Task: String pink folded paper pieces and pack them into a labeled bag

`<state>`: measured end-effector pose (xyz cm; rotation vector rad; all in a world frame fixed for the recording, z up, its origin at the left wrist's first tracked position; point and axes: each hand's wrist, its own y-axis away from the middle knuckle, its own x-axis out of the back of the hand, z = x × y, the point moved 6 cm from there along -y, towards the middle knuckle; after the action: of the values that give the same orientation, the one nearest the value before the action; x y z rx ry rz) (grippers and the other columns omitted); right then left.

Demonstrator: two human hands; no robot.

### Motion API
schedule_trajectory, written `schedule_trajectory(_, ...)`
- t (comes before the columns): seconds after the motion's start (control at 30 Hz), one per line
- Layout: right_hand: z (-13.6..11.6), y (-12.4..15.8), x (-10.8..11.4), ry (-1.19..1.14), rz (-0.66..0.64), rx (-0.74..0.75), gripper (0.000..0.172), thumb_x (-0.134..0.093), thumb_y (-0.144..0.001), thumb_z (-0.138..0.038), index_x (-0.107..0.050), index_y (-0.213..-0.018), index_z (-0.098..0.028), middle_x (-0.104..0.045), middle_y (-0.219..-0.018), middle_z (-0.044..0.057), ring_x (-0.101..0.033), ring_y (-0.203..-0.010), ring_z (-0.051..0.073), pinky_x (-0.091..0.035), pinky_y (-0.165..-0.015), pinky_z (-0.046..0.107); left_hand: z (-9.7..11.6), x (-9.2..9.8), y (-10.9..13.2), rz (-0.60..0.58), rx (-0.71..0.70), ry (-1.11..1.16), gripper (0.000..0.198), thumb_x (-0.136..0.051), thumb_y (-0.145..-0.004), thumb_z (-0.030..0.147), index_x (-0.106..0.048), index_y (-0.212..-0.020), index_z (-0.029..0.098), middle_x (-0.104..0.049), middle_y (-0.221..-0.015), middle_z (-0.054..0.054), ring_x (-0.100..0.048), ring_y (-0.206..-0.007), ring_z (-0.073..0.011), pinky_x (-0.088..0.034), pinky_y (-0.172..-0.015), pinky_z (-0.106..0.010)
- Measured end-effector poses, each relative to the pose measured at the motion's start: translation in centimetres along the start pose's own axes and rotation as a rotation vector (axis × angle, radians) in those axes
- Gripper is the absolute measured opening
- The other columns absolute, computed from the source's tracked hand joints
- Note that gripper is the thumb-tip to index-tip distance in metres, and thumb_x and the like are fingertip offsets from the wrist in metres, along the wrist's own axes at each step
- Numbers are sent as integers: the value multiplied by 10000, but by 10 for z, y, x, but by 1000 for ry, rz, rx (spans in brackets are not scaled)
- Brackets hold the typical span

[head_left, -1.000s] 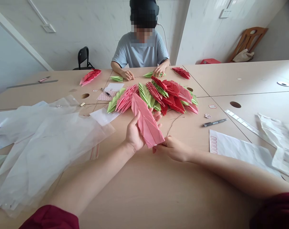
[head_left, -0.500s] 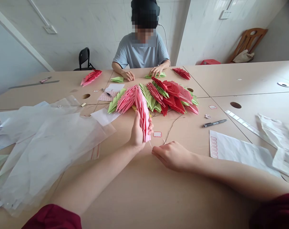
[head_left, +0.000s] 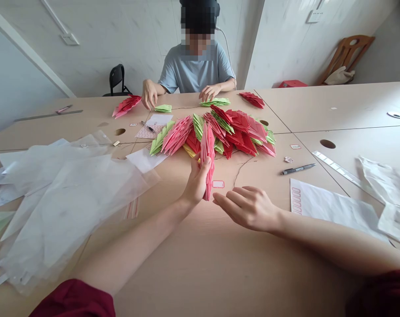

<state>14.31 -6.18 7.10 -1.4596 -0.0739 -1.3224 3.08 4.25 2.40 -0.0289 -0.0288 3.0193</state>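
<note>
My left hand point(head_left: 195, 185) is closed round a bundle of folded pink paper pieces point(head_left: 208, 152), held upright with its narrow edge facing me. Just right of the bundle's lower end is my right hand point(head_left: 248, 207), its fingers bent and drawn together. Whatever may be between those fingertips is too small or hidden to make out. A thin dark thread point(head_left: 240, 171) lies on the table and runs down to behind the right hand. Behind the bundle is a pile of folded red, pink and green paper pieces point(head_left: 241, 132).
Translucent plastic bags point(head_left: 64, 198) spread over the left side. A pen point(head_left: 298, 169), a white sheet with red marks point(head_left: 332, 209) and a crumpled white bag point(head_left: 391, 198) lie at right. Across the table point(head_left: 220, 273), a co-worker point(head_left: 196, 70) handles green folded paper point(head_left: 216, 102).
My left hand has turned the pink bundle edge-on and shifted it slightly right. My right hand has moved a little right. The co-worker's hand at the left of the picture has lifted and moved left.
</note>
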Motion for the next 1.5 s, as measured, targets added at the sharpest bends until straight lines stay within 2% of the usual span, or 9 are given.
schedule_trajectory(0.2, 18, 2, -5, -107, -63, -132, 123, -483, -922, -134, -593, -904, -186, -515, -601, -48, -403, -516, 82, -234, -502, 269, 2, -10, 16, -183, 26, 6, 400, -408, -937, 524, -485, -1207, 239, -554, -1035, -25, -520, -930, -158, -444, -831, -285)
schedule_trajectory(0.37, 34, 0, -7, -182, -93, -279, 173, -454, -965, -230, -600, -879, -193, -613, -628, -34, -490, -518, 71, -270, -509, 253, 9, -11, 21, -186, -9, 50, 364, -499, -916, 466, -564, -1182, 226, -606, -1112, -34, -522, -1083, -186, -366, -959, -276)
schedule_trajectory(0.5, 40, 0, -7, -203, -61, -304, 158, -469, -959, -238, -601, -887, -190, -627, -618, -36, -523, -525, 74, -291, -521, 243, 10, -12, 22, -204, -40, 100, 377, -492, -921, 457, -574, -1200, 218, -586, -1224, -48, -482, -1196, -203, -337, -1008, -271)
schedule_trajectory(0.7, 50, -2, -3, -152, -13, -307, 134, -479, -946, -207, -601, -896, -183, -611, -605, -45, -498, -502, 68, -300, -513, 234, 4, -17, 27, -307, -6, 40, 492, -377, -939, 538, -459, -1315, 231, -603, -1088, -49, -560, -977, -185, -419, -897, -293)
schedule_trajectory(0.77, 53, -2, -2, -127, -2, -305, 134, -488, -944, -220, -604, -891, -179, -602, -597, -44, -482, -487, 66, -300, -506, 232, 3, -19, 29, -338, 11, 31, 504, -378, -938, 543, -437, -1332, 235, -595, -1074, -50, -555, -976, -180, -410, -911, -297)
schedule_trajectory(0.83, 57, -3, -1, -101, 6, -314, 153, -493, -943, -243, -610, -868, -179, -586, -574, -42, -474, -478, 70, -301, -501, 233, 3, -20, 31, -369, 18, 24, 513, -472, -914, 514, -416, -1346, 244, -583, -1111, -54, -540, -1039, -188, -396, -942, -305)
schedule_trajectory(0.97, 67, -2, 4, -63, 63, -361, 173, -523, -927, -283, -623, -820, -191, -544, -522, -48, -448, -453, 70, -300, -484, 228, 4, -22, 33, -392, 26, -8, 693, -714, -779, 394, -386, -1374, 259, -583, -1121, -63, -533, -1079, -228, -401, -940, -338)
schedule_trajectory(1.23, 79, -2, 5, -93, 121, -447, 198, -559, -910, -325, -636, -787, -190, -479, -483, -62, -397, -420, 58, -306, -458, 203, 9, -22, 32, -399, 29, 77, 593, -705, -787, 304, -467, -1326, 241, -576, -1216, -71, -505, -1162, -263, -347, -1015, -376)
schedule_trajectory(1.5, 90, 1, 6, -172, 179, -612, 190, -591, -880, -338, -609, -757, -195, -393, -484, -72, -362, -435, 62, -291, -451, 206, 14, -23, 34, -451, 16, 30, 614, -691, -792, 297, -438, -1351, 266, -583, -1142, -56, -521, -1067, -231, -386, -938, -331)
